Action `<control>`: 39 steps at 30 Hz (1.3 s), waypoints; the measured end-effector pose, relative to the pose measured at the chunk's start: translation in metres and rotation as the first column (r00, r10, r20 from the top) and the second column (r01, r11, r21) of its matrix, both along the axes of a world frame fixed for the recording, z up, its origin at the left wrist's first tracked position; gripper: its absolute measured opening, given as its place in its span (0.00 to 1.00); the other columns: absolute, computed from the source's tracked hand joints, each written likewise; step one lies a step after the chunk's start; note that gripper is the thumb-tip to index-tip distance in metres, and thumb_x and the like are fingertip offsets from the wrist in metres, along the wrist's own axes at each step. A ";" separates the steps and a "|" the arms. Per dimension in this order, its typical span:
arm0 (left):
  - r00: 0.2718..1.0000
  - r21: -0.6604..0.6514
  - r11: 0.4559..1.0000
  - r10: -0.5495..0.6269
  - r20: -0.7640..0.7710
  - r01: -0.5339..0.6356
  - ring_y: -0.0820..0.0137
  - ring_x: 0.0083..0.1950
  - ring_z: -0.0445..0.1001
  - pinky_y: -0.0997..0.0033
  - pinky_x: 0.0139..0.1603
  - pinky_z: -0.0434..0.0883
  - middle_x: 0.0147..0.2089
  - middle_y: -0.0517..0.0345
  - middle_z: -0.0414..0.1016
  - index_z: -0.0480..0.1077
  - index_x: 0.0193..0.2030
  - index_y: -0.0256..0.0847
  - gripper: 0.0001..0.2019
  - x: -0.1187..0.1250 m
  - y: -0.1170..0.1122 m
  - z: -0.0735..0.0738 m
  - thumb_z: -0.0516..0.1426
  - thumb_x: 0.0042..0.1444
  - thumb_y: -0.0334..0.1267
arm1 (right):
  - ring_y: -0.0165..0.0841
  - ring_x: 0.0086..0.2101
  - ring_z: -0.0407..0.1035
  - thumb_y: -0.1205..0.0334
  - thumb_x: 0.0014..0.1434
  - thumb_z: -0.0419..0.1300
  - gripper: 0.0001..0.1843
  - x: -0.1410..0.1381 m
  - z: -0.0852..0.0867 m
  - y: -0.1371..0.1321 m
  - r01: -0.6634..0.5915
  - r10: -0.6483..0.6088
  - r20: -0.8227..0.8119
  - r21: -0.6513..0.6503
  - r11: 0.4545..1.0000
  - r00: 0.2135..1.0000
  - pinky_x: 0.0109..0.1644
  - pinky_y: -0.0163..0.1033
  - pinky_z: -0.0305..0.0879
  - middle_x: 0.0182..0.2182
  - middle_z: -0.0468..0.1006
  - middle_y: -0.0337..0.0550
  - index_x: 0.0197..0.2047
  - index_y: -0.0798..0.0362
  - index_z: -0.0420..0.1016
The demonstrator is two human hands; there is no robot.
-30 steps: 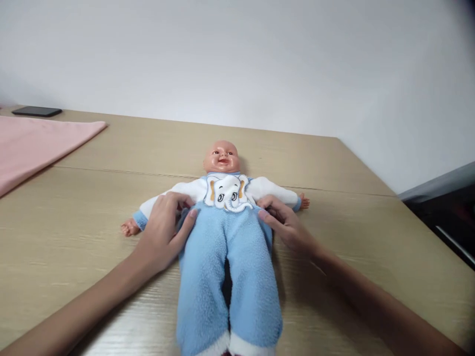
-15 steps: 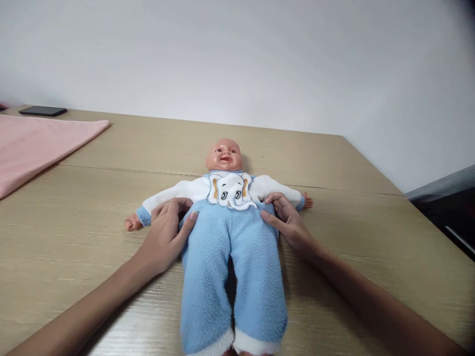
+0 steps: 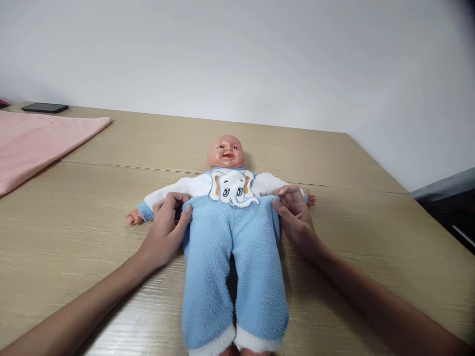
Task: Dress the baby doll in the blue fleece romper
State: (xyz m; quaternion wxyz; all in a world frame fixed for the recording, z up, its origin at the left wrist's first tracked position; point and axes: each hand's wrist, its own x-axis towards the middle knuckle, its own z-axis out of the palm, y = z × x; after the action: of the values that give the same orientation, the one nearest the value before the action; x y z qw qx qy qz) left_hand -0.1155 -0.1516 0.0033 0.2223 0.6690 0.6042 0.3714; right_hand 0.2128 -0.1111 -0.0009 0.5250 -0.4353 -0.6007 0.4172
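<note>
A baby doll (image 3: 225, 151) lies on its back on the wooden table (image 3: 81, 232), head toward the wall. It wears a white top with an elephant patch (image 3: 233, 188) and fluffy blue trousers (image 3: 233, 267) with white cuffs. My left hand (image 3: 166, 230) pinches the left side of the trousers' waistband, thumb on top. My right hand (image 3: 295, 217) pinches the right side of the waistband in the same way. Both hands are closed on the fabric at the doll's waist.
A pink cloth (image 3: 33, 143) lies spread at the far left of the table. A dark phone (image 3: 44, 108) rests behind it near the wall. The table's right edge drops off beside a dark object (image 3: 456, 207).
Both hands have slid up the doll's body, drawing the blue trousers' waistband higher to just under the elephant patch. The hands went from resting on the sides to pinching the waistband.
</note>
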 end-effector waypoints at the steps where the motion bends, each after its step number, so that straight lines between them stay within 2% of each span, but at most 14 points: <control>1: 1.000 0.015 1.000 0.001 -0.024 0.000 0.52 0.58 0.71 0.42 0.67 0.64 0.52 0.50 0.78 0.66 0.52 0.47 0.11 0.001 0.001 0.000 0.51 0.77 0.50 | 0.39 0.39 0.69 0.43 0.68 0.67 0.18 -0.002 -0.001 0.002 0.025 -0.025 0.024 -0.001 1.000 0.999 0.44 0.44 0.70 0.40 0.70 0.40 0.46 0.42 0.65; 4: 0.995 0.061 0.998 -0.008 -0.100 0.015 0.53 0.55 0.74 0.38 0.69 0.63 0.51 0.49 0.80 0.65 0.53 0.46 0.09 0.002 0.003 -0.002 0.50 0.76 0.46 | 0.39 0.36 0.69 0.42 0.68 0.68 0.17 -0.004 -0.006 0.005 0.092 -0.088 0.158 -0.014 0.996 0.984 0.41 0.44 0.68 0.36 0.72 0.40 0.46 0.44 0.71; 8: 0.986 0.105 0.994 -0.015 -0.163 0.032 0.54 0.52 0.77 0.37 0.68 0.64 0.51 0.49 0.81 0.66 0.56 0.45 0.08 0.002 0.006 -0.005 0.51 0.76 0.43 | 0.39 0.35 0.67 0.45 0.72 0.65 0.13 -0.001 -0.011 0.003 0.153 -0.177 0.397 0.093 0.984 0.900 0.41 0.47 0.67 0.36 0.76 0.42 0.45 0.45 0.76; 10: 0.986 0.126 0.991 -0.010 -0.167 0.032 0.55 0.52 0.77 0.38 0.68 0.65 0.51 0.50 0.80 0.66 0.56 0.45 0.08 0.002 0.006 -0.006 0.53 0.75 0.41 | 0.39 0.34 0.67 0.46 0.72 0.66 0.13 0.001 -0.011 0.002 0.163 -0.192 0.423 0.103 0.981 0.885 0.42 0.48 0.68 0.37 0.78 0.43 0.46 0.46 0.76; 13: 0.996 0.159 0.987 -0.023 -0.084 0.036 0.56 0.52 0.77 0.44 0.62 0.70 0.53 0.49 0.77 0.67 0.56 0.45 0.08 0.003 0.007 -0.003 0.55 0.73 0.39 | 0.39 0.35 0.70 0.50 0.72 0.66 0.11 0.005 -0.012 0.001 0.171 -0.201 0.446 0.108 0.979 0.872 0.44 0.49 0.71 0.40 0.80 0.45 0.48 0.47 0.75; 16: 0.999 0.220 0.974 -0.047 -0.009 0.047 0.57 0.55 0.74 0.50 0.58 0.72 0.54 0.49 0.74 0.67 0.56 0.45 0.09 0.002 0.006 0.000 0.55 0.71 0.34 | 0.44 0.41 0.74 0.57 0.72 0.62 0.05 0.013 -0.011 -0.002 0.075 -0.154 0.535 0.166 0.983 0.831 0.51 0.53 0.72 0.42 0.80 0.48 0.48 0.47 0.74; 19: 0.999 0.254 0.966 -0.053 -0.007 0.053 0.58 0.54 0.73 0.52 0.57 0.72 0.52 0.51 0.72 0.67 0.55 0.46 0.11 -0.001 0.004 0.002 0.54 0.69 0.29 | 0.49 0.47 0.76 0.59 0.72 0.61 0.04 0.026 -0.009 -0.013 -0.038 -0.090 0.628 0.187 0.982 0.773 0.54 0.56 0.71 0.43 0.80 0.49 0.48 0.46 0.74; 22: 0.998 0.310 0.950 -0.033 -0.052 0.048 0.56 0.54 0.73 0.51 0.58 0.71 0.52 0.51 0.72 0.66 0.54 0.47 0.10 0.000 -0.001 0.005 0.54 0.70 0.29 | 0.48 0.44 0.77 0.59 0.71 0.63 0.07 0.038 -0.007 -0.028 -0.068 -0.085 0.671 0.198 0.978 0.737 0.49 0.53 0.73 0.43 0.80 0.48 0.51 0.45 0.73; 24: 0.993 0.379 0.922 -0.034 -0.113 0.075 0.55 0.56 0.74 0.49 0.60 0.70 0.53 0.51 0.74 0.67 0.54 0.47 0.08 0.005 -0.003 0.012 0.55 0.72 0.31 | 0.45 0.39 0.76 0.58 0.71 0.64 0.10 0.042 -0.005 -0.037 -0.062 -0.088 0.678 0.193 0.979 0.729 0.43 0.49 0.72 0.41 0.80 0.46 0.54 0.45 0.73; 27: 0.963 0.442 0.866 -0.146 -0.228 0.236 0.56 0.59 0.74 0.49 0.63 0.69 0.55 0.51 0.76 0.69 0.54 0.48 0.08 0.028 -0.002 0.035 0.55 0.74 0.31 | 0.39 0.29 0.70 0.54 0.71 0.65 0.13 0.042 -0.004 -0.041 0.020 -0.126 0.650 0.168 0.986 0.749 0.34 0.45 0.67 0.35 0.77 0.41 0.55 0.46 0.74; 30: 0.876 0.394 0.798 -0.321 -0.361 0.455 0.54 0.64 0.73 0.48 0.68 0.68 0.61 0.48 0.78 0.72 0.57 0.46 0.08 0.069 0.011 0.066 0.55 0.76 0.35 | 0.36 0.24 0.64 0.49 0.71 0.64 0.11 0.039 -0.002 -0.036 0.123 -0.192 0.583 0.156 0.980 0.789 0.30 0.44 0.62 0.27 0.69 0.35 0.48 0.46 0.73; 33: 0.728 0.246 0.762 -0.390 -0.565 0.599 0.49 0.66 0.72 0.47 0.68 0.69 0.66 0.42 0.77 0.74 0.60 0.39 0.12 0.119 0.038 0.090 0.55 0.78 0.41 | 0.35 0.23 0.62 0.47 0.70 0.64 0.12 0.042 0.000 -0.031 0.209 -0.253 0.524 0.143 0.968 0.813 0.29 0.42 0.59 0.24 0.65 0.32 0.42 0.45 0.71; 37: 0.517 -0.013 0.768 -0.443 -0.732 0.640 0.43 0.71 0.69 0.46 0.66 0.70 0.72 0.32 0.73 0.69 0.70 0.30 0.28 0.178 0.088 0.100 0.67 0.69 0.41 | 0.34 0.24 0.62 0.43 0.69 0.65 0.16 0.053 0.000 -0.029 0.257 -0.274 0.514 0.107 0.961 0.813 0.31 0.42 0.59 0.23 0.64 0.31 0.40 0.45 0.70; 39: 0.383 -0.206 0.726 -0.556 -0.738 0.656 0.43 0.73 0.69 0.46 0.68 0.70 0.75 0.30 0.71 0.66 0.74 0.29 0.36 0.198 0.111 0.099 0.71 0.65 0.42 | 0.34 0.24 0.62 0.42 0.69 0.65 0.17 0.058 -0.003 -0.029 0.270 -0.277 0.509 0.089 0.959 0.815 0.31 0.43 0.59 0.23 0.63 0.31 0.40 0.45 0.70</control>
State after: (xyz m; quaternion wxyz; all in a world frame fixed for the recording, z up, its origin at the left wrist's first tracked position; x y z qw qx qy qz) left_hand 0.0824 -0.0406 0.1023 0.0270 0.9443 0.3274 -0.0168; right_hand 0.2710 -0.1397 -0.0034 0.4016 -0.6096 -0.6531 0.2015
